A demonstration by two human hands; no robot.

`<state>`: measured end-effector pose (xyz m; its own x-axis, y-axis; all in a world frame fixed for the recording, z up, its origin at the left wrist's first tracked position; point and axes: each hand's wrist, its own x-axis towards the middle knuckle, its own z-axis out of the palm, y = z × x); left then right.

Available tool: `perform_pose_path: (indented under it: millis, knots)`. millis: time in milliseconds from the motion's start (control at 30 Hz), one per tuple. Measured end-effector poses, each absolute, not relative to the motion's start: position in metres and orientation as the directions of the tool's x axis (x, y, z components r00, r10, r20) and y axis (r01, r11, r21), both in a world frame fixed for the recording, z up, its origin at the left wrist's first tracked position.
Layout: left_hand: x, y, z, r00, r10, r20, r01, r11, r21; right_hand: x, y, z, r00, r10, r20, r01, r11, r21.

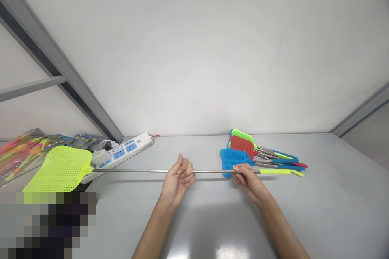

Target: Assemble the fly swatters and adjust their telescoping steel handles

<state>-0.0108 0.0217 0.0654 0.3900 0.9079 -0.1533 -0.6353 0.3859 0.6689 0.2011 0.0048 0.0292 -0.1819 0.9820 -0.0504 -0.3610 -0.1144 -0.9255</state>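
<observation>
I hold a long fly swatter level above the grey table. Its lime-green mesh head points left, its thin metal rod is drawn out long, and its lime grip sticks out to the right. My left hand is curled round the middle of the rod. My right hand pinches the rod just left of the grip. Behind my right hand lies a small pile of short swatters with blue, red and green heads.
A white power strip with blue sockets and a plug lies along the back left of the table. Packets of colourful items sit at the far left. A white wall stands close behind, and grey frame bars slant at both sides.
</observation>
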Motion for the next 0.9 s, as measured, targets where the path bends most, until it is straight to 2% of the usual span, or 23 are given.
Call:
perform_pose_path:
  millis: [900]
  knots:
    - [-0.027,0.024,0.073,0.397,0.910,-0.117,-0.641,0.366,0.674,0.213,0.003,0.035,-0.191,0.981,-0.042,-0.430,-0.123,-0.895]
